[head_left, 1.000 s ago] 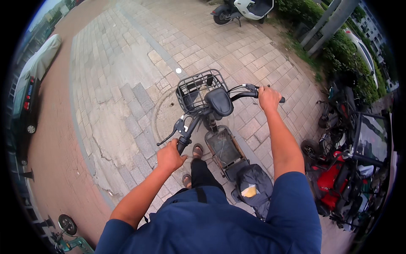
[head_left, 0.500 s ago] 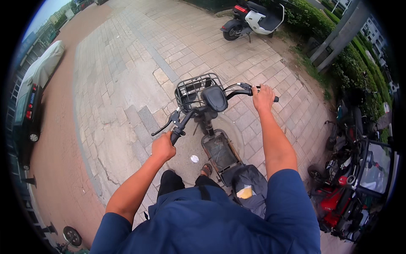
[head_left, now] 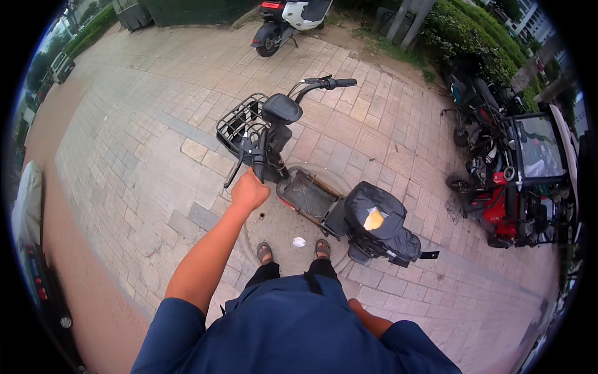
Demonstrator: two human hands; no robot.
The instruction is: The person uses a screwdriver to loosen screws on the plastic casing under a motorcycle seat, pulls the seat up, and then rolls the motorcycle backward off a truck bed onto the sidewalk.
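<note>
A black electric scooter [head_left: 311,193] stands across in front of me, its front toward the upper left. My left hand [head_left: 250,191] is closed around its near handlebar grip, beside the brake lever [head_left: 235,171]. The far handlebar grip [head_left: 346,83] has no hand on it. My right arm [head_left: 369,316] is bent in at my waist on the right; its fingers are hidden. A wire basket [head_left: 242,121] sits at the scooter's front. Its seat [head_left: 381,212] has a dark cover with a yellow patch showing.
A white scooter [head_left: 302,17] is parked at the far side. Several vehicles, including a red one [head_left: 498,209], stand at the right. A dark car [head_left: 47,293] and a covered car [head_left: 27,199] line the left. A white round piece [head_left: 299,242] lies between my feet.
My right hand has let go of the far grip and drawn back to my waist. The handlebar now sits further left in view, and more of the seat shows. My left hand keeps its grip.
</note>
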